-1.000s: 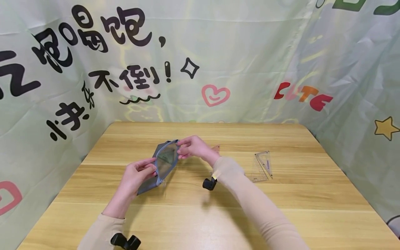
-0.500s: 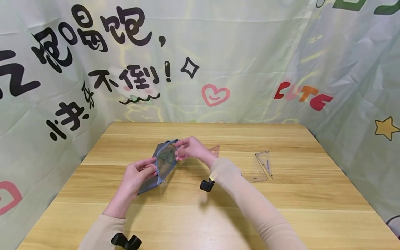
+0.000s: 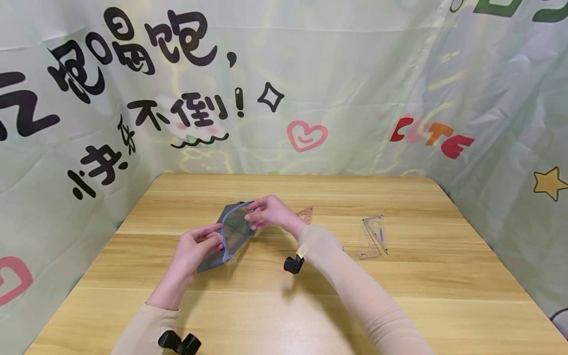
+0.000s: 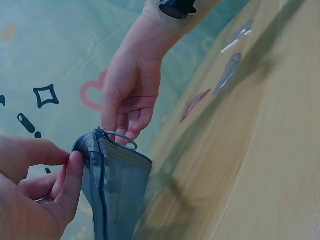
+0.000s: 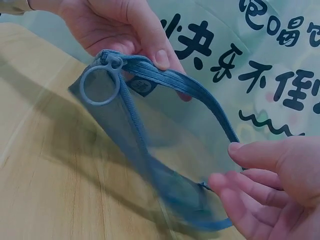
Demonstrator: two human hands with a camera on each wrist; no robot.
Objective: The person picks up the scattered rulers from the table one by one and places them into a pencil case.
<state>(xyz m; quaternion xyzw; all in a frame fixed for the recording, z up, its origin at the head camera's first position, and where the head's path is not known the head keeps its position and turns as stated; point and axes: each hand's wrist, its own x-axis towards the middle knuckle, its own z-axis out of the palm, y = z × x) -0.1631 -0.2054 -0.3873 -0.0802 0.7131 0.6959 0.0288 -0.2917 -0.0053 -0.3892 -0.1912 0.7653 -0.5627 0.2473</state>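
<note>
Pale printed fabric backdrop (image 3: 355, 84) closing in behind the tabletop's far edge and along both sides. Wood-grain tabletop (image 3: 412, 315) with rounded far corners.

Translucent grey-blue zip pouch (image 3: 237, 231) left of the tabletop's middle, more toward the far left corner than the near edge. Pouch tilted, mouth gaping toward the right; cannot tell whether its base touches the wood.

Left hand (image 3: 197, 246) on the pouch's left side, thumb and fingers pinching the rim of the mouth — grip closed on it. Right hand (image 3: 270, 212) at the opposite side of the mouth, fingers bent, tips at the rim; whether they pinch anything, cannot tell.

Two clear set squares (image 3: 369, 244) lying flat right of middle, toward the far right corner, sloping edges close together. Pink set square (image 3: 305, 214) nearer the far edge, partly hidden behind the right forearm.

Small black cameras on both wrists. Smallest noted: blue ring pull (image 5: 98, 103) on the pouch's zip, hanging at one end of the mouth.
</note>
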